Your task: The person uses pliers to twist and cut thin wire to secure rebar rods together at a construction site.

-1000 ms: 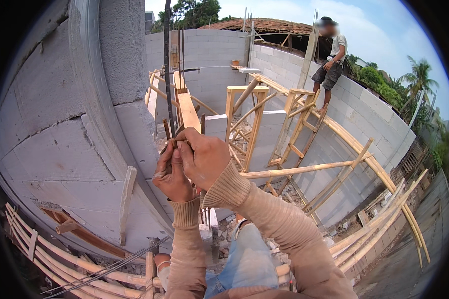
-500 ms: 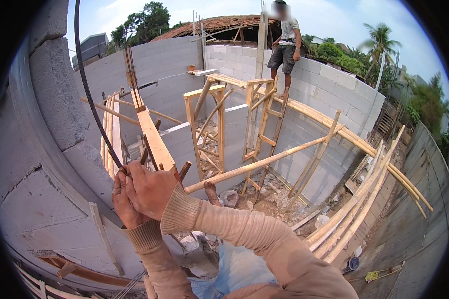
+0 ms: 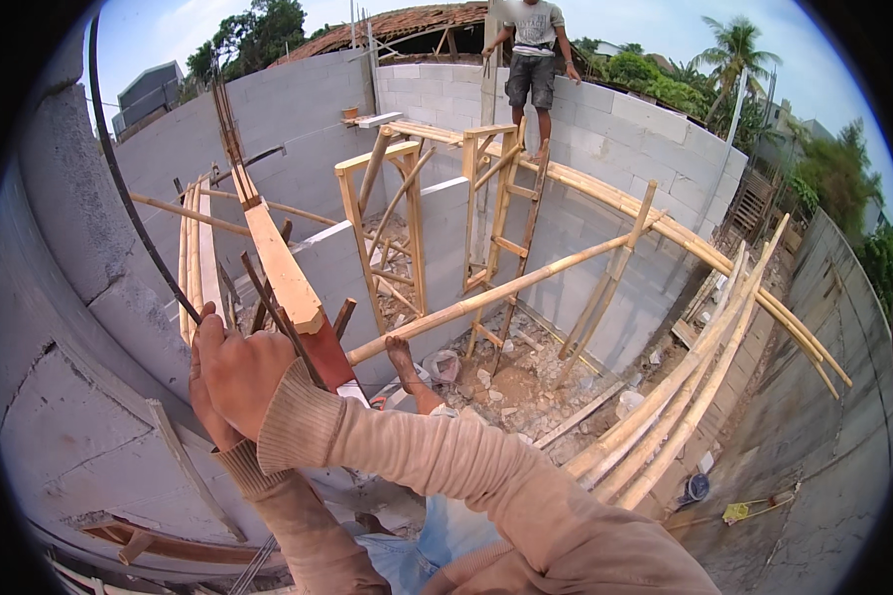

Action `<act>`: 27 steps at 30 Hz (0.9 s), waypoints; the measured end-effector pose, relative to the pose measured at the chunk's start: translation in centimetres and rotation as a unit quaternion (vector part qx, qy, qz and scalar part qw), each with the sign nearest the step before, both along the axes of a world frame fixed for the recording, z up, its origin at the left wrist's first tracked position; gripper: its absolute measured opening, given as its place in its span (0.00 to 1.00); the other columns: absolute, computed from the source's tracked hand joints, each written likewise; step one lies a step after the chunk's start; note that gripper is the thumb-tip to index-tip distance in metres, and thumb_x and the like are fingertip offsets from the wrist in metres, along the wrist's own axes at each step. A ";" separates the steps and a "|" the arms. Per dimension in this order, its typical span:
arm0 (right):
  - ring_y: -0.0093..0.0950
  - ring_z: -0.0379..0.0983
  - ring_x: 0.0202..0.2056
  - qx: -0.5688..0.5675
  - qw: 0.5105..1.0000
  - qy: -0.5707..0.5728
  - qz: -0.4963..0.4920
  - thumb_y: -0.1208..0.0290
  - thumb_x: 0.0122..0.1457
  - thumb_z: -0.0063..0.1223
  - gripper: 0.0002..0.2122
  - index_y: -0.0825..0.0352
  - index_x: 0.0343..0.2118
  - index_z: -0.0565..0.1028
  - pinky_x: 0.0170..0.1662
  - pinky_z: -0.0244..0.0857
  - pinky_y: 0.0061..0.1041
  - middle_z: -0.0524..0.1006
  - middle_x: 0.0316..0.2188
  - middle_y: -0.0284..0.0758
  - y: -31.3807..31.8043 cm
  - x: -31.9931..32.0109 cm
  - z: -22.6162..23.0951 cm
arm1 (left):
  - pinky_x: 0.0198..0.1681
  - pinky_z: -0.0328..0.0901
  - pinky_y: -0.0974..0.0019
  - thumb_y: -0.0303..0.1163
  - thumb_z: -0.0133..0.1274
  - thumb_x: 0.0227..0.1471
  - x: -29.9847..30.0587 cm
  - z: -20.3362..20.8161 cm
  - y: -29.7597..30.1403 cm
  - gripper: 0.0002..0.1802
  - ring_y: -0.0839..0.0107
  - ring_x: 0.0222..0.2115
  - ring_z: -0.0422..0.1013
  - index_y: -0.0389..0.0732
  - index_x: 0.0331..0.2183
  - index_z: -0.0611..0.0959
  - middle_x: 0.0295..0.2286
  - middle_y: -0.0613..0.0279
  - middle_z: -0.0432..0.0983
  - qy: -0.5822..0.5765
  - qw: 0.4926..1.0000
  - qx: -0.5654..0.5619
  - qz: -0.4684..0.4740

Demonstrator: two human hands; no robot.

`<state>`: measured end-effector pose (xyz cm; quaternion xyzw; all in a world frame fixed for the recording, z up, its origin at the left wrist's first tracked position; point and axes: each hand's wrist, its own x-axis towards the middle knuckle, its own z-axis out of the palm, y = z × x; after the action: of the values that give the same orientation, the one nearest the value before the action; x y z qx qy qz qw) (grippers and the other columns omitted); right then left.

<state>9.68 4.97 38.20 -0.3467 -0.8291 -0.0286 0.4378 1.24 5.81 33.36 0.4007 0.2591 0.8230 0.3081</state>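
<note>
Both of my hands are closed together around the lower end of a long, thin dark rod [image 3: 121, 188], which rises past the block wall at left. My right hand [image 3: 246, 375] lies in front, fingers curled near the rod's end. Behind and below it, my left hand [image 3: 205, 402] is partly hidden, its fingers also wrapped at the rod. Right beside my hands are a long pale wooden plank [image 3: 280, 256] and thin rusty bars [image 3: 268, 297].
Bamboo poles [image 3: 496, 293] cross in front, with more bundled at right [image 3: 680, 421]. Wooden door frames [image 3: 417, 233] and a ladder [image 3: 524, 218] stand among grey block walls [image 3: 605, 297]. Rubble [image 3: 521, 372] covers the ground below. Another person [image 3: 534, 74] stands on the far bamboo.
My hands and the rod's lower end have shifted left and slightly down in view. The whole scene has slid left as well. The other person's arms are spread wider.
</note>
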 end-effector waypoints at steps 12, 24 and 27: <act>0.44 0.66 0.51 0.121 0.968 0.214 0.048 0.71 0.53 0.57 0.23 0.72 0.52 0.68 0.53 0.62 0.42 0.69 0.50 0.48 -6.6 12.4 -9.9 | 0.38 0.59 0.71 0.35 0.45 0.66 -4.7 -0.5 0.2 0.12 0.77 0.31 0.60 0.38 0.47 0.71 0.32 0.67 0.63 -0.010 0.979 0.028 -0.200; 0.46 0.63 0.57 -0.593 0.656 -0.143 -0.444 0.50 0.57 0.54 0.31 0.67 0.57 0.60 0.57 0.57 0.46 0.66 0.54 0.50 -24.2 38.7 -38.0 | 0.41 0.55 0.71 0.32 0.41 0.67 -6.9 -2.0 1.7 0.12 0.77 0.32 0.58 0.36 0.48 0.69 0.32 0.67 0.60 0.033 0.980 0.025 -0.193; 0.47 0.70 0.51 -0.599 0.671 -0.117 -0.422 0.52 0.58 0.53 0.29 0.67 0.56 0.60 0.51 0.64 0.45 0.70 0.49 0.51 -23.8 39.4 -39.0 | 0.40 0.55 0.71 0.34 0.41 0.67 -6.4 -2.1 1.9 0.13 0.77 0.31 0.58 0.36 0.48 0.69 0.32 0.68 0.60 0.030 0.984 0.010 -0.177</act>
<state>49.08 -18.88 -0.78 -0.8413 -0.4779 0.2517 -0.0231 -5.16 7.73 31.22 0.4673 0.1853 0.7457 0.4372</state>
